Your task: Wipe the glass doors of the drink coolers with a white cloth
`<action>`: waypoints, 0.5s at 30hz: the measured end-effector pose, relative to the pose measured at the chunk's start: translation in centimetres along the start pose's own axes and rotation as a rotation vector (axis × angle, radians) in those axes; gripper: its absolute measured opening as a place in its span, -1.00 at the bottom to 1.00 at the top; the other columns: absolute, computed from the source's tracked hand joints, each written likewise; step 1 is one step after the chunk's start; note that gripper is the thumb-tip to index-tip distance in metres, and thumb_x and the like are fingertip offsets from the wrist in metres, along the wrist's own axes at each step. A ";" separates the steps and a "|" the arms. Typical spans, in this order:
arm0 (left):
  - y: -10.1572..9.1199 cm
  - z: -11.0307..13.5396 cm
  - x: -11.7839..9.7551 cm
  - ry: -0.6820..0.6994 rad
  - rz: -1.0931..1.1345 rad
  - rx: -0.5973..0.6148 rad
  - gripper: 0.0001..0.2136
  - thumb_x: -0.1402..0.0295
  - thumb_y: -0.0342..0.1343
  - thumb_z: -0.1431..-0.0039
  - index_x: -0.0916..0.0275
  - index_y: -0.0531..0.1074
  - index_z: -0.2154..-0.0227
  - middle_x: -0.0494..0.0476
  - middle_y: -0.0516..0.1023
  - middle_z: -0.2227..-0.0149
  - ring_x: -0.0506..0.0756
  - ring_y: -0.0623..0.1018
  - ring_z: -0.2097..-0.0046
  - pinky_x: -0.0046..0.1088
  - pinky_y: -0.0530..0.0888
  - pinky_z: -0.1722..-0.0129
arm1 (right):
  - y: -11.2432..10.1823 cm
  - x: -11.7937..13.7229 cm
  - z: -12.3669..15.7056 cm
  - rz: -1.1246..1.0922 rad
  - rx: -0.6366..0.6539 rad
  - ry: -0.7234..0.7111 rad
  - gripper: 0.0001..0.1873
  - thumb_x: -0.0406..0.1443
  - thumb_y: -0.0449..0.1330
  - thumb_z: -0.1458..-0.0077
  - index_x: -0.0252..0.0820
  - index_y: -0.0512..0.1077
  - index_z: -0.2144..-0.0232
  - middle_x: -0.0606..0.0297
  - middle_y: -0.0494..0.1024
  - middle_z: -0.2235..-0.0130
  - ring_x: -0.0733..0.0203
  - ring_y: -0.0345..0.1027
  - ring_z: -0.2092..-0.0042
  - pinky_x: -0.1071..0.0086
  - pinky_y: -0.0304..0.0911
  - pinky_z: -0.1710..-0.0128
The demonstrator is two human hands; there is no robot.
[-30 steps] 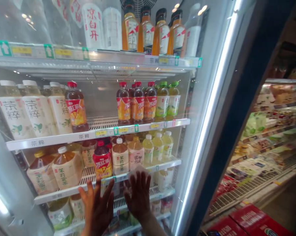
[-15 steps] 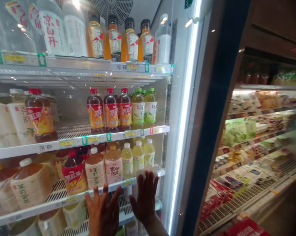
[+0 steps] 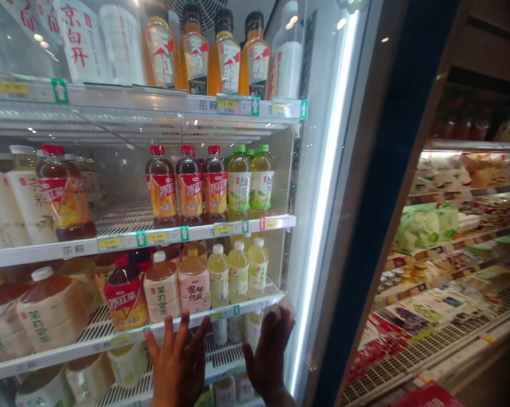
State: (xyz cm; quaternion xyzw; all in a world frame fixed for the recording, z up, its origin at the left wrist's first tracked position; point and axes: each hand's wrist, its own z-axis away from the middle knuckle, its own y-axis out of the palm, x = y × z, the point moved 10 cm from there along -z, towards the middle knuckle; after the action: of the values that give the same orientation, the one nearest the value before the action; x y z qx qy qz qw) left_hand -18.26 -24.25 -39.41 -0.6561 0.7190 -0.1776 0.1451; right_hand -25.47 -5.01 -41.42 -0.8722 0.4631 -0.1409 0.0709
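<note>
Both hands are raised before a clear glass door (image 3: pixel 123 175) on a lit drinks cooler (image 3: pixel 278 175), the glass catching small spots of light; the left hand (image 3: pixel 177 362) has its grip spread, fingers fanned and pointing up, just below a plump plastic bottle with a pink label and yellowish cap (image 3: pixel 194 288); from here I cannot tell whether its fingertips touch the glass. The right hand (image 3: pixel 271 347) is up beside it, the two apart; its fingers lie close together, thumb standing out; a whitish, see-through patch (image 3: pixel 287 306) shows at its fingertips, too blurred for me to name, and whether the grip pinches it I cannot tell. Behind the glass, above the right hand, three slim pale-yellow bottles with white caps (image 3: pixel 238 277) stand upright along the front of a white wire shelf (image 3: pixel 255 306); on that same shelf, up and to the left of the left hand, sits a fat red-labelled bottle of dark drink (image 3: pixel 125 302); a bright white tube light (image 3: pixel 326 186) slants down near the right wrist, alongside a dark blue door frame (image 3: pixel 377 198).
</note>
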 end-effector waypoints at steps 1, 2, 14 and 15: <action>0.0 0.1 0.0 0.001 0.000 0.004 -0.17 0.39 0.25 -0.14 -0.24 -0.03 -0.38 0.04 -0.12 -0.50 0.45 -0.10 -0.49 0.41 -0.22 -0.36 | 0.2 0.2 0.6 0.007 0.009 -0.007 -0.15 -0.07 -0.11 -0.38 -0.37 -0.39 -0.46 -0.08 -0.41 -0.51 -0.35 -0.57 -0.50 -0.53 -0.29 -0.32; -0.1 0.2 0.0 0.006 0.004 0.003 -0.17 0.41 0.24 -0.14 -0.23 -0.02 -0.38 0.04 -0.12 -0.50 0.45 -0.09 -0.49 0.40 -0.20 -0.36 | 0.2 0.3 0.5 0.006 0.007 -0.005 -0.14 -0.06 -0.10 -0.38 -0.36 -0.39 -0.46 -0.08 -0.41 -0.51 -0.36 -0.57 -0.50 -0.54 -0.29 -0.32; -3.5 1.1 4.3 0.051 0.049 -0.053 -0.22 0.44 0.18 -0.19 -0.14 0.01 -0.40 -0.02 -0.16 -0.51 0.34 -0.17 -0.51 0.22 -0.27 -0.43 | 2.1 10.2 -0.5 -0.007 0.051 -0.257 -0.17 -0.09 -0.04 -0.36 -0.35 -0.26 -0.47 -0.02 -0.30 -0.51 -0.23 -0.48 -0.51 -0.39 -0.39 -0.40; -3.9 1.1 5.2 0.035 0.038 -0.058 -0.21 0.44 0.18 -0.18 -0.15 0.00 -0.40 -0.03 -0.18 -0.51 0.35 -0.18 -0.51 0.25 -0.28 -0.42 | 2.0 10.6 -1.1 -0.009 0.039 -0.248 -0.18 -0.10 -0.04 -0.36 -0.35 -0.26 -0.47 -0.02 -0.30 -0.51 -0.23 -0.48 -0.51 -0.40 -0.39 -0.40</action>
State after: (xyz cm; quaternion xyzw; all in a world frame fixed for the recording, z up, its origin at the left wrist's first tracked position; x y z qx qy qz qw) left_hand -14.77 -29.78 -38.54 -0.6432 0.7384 -0.1656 0.1167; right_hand -21.73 -14.93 -38.95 -0.8834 0.4441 -0.0414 0.1439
